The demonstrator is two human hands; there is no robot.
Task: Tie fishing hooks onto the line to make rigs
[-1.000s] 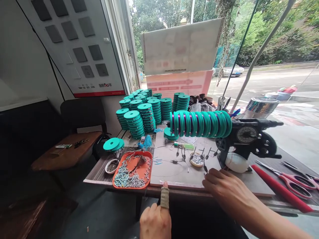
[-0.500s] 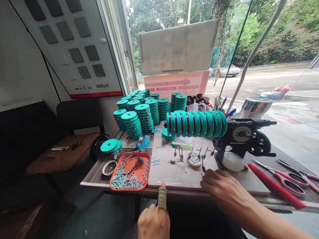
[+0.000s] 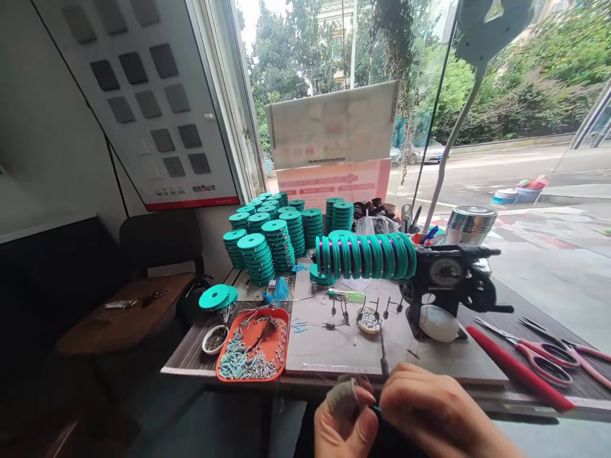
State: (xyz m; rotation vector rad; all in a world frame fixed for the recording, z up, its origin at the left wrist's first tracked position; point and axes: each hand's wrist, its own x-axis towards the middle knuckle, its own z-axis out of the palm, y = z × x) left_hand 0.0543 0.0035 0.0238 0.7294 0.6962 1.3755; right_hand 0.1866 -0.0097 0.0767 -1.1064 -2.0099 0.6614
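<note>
My left hand, a cloth wrap around one finger, is closed in a pinch in front of the board's near edge. Beside it my right hand is closed too, its fingertips almost meeting the left ones. A small dark-green sliver shows between the two hands; its kind is hidden by the fingers. A thin dark upright pin with a thick lower part rises by my right fingertips; I cannot tell whether they touch it. Several similar pins and a small bowl of white beads stand on the light board behind.
An orange tray of small metal and teal pieces lies left, beside a white cup. Stacks of teal spools fill the back. A black winding device carries teal rings. Scissors and a red strip lie right.
My left hand has moved right and up to my right hand, its pointing finger now bent into a pinch. My right hand has come down and turned towards it. The view has shifted slightly.
</note>
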